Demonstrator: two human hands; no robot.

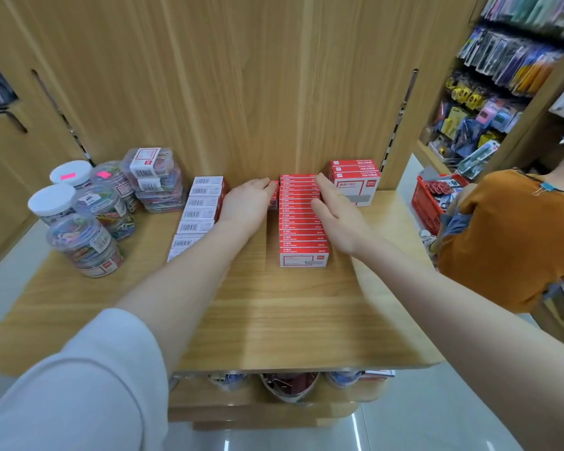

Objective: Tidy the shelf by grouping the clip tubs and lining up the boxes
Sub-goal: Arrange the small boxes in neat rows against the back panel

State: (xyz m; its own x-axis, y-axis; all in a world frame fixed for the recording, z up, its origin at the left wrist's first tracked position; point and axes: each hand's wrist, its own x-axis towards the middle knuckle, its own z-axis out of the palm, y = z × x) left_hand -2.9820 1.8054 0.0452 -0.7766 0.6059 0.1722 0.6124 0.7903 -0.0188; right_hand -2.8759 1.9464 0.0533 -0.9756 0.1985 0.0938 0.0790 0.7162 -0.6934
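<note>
Box alignment in progress, mid-frame.
Left hand [246, 203] pinched a small red box [274, 194]; right hand [334, 211], fingers straight, braced the red box row [302, 222]. Next: seat it flush. Clip tubs [105, 203] grouped at left.

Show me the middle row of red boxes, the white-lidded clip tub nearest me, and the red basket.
middle row of red boxes [302, 222], head view, top of the row
white-lidded clip tub [52, 198], head view, its lid
red basket [428, 203], head view, its side wall
</note>
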